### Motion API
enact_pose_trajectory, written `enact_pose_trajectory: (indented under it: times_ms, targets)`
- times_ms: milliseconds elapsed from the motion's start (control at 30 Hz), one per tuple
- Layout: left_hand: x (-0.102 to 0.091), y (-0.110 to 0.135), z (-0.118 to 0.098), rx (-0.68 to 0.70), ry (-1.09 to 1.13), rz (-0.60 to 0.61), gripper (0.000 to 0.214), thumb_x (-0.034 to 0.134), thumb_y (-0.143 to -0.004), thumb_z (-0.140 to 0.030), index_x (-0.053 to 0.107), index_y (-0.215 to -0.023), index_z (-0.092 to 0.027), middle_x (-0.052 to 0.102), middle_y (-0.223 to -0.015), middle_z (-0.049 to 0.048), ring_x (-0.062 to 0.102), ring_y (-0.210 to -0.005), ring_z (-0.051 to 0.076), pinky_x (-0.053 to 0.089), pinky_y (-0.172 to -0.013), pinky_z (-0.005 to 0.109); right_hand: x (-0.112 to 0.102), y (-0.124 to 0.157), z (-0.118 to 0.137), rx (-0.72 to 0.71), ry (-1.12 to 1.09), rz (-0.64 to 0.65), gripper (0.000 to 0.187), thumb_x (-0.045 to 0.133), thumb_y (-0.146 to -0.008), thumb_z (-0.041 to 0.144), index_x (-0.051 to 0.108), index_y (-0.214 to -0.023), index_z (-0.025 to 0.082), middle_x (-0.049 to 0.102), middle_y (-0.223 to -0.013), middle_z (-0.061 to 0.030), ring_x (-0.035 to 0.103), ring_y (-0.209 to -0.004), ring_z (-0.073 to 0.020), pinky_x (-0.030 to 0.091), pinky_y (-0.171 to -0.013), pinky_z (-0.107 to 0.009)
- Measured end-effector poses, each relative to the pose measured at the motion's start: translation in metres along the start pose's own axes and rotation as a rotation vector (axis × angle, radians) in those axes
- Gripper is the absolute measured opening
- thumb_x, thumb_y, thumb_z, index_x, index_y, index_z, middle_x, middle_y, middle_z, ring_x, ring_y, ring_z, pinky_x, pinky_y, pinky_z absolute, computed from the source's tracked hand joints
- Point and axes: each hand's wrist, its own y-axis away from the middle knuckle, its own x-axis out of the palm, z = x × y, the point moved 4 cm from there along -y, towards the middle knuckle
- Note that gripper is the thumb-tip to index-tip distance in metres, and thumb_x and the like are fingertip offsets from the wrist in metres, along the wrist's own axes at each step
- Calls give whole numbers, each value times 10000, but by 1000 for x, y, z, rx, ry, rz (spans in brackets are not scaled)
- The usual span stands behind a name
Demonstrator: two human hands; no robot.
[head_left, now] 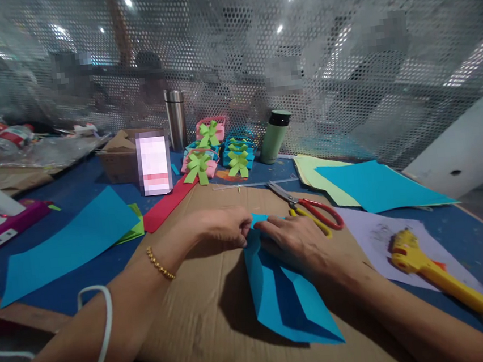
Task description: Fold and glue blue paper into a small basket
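A folded sheet of blue paper (263, 284) stands partly open on a brown cardboard sheet (188, 300), its creased sides raised and its near end spread. My left hand (231, 226) is closed, pinching the far left corner of the paper between thumb and fingers. Across the far right part lies my right hand (296, 241), its bent fingers gripping the top edge close to the left fingertips. Part of the paper is hidden beneath that hand. Just beyond it are scissors (321, 212) with red handles and a yellow-handled tool (320, 227), partly covered.
A yellow glue gun (438, 276) lies on lilac paper (364, 232) at right. Blue sheets (385, 184) lie behind it. At the back stand small paper baskets with green bows (238, 161), a steel flask (176, 119), a green bottle (275, 138) and a phone (153, 164). A white cable (106, 330) crosses my left forearm.
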Motion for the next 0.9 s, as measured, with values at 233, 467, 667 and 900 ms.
enact_pose_trajectory:
  times_ms: [233, 467, 667, 900]
  targets:
    - [4, 3, 6, 28, -20, -58, 86, 567, -678, -166, 489, -666, -202, 460, -605, -25, 394, -585, 141, 256, -542, 310, -2, -5, 2, 54, 35, 29, 271, 460, -998, 346, 653, -952, 162, 696, -780, -68, 535, -576, -150, 120, -564, -323]
    - [2, 4, 5, 10, 43, -24, 107, 572, -632, -132, 498, -672, -198, 464, -597, -32, 397, -588, 137, 263, -548, 297, -3, -5, 4, 76, 47, 14, 250, 503, -951, 365, 641, -970, 158, 687, -760, -76, 545, -573, -160, 119, -562, -313]
    - [-1, 10, -5, -21, 85, -3, 116, 595, -639, -131, 502, -672, -192, 482, -612, -34, 434, -612, 143, 290, -565, 290, -3, -7, 3, 94, 49, 66, 250, 500, -941, 384, 610, -996, 167, 679, -761, -77, 566, -590, -184, 116, -557, -318]
    - [0, 7, -4, 9, 116, 12, 148, 592, -659, -141, 460, -620, -194, 444, -580, -35, 397, -585, 137, 277, -556, 297, -4, -10, 4, 149, 62, 113, 289, 493, -939, 384, 551, -1118, 164, 706, -771, -79, 618, -624, -217, 118, -563, -318]
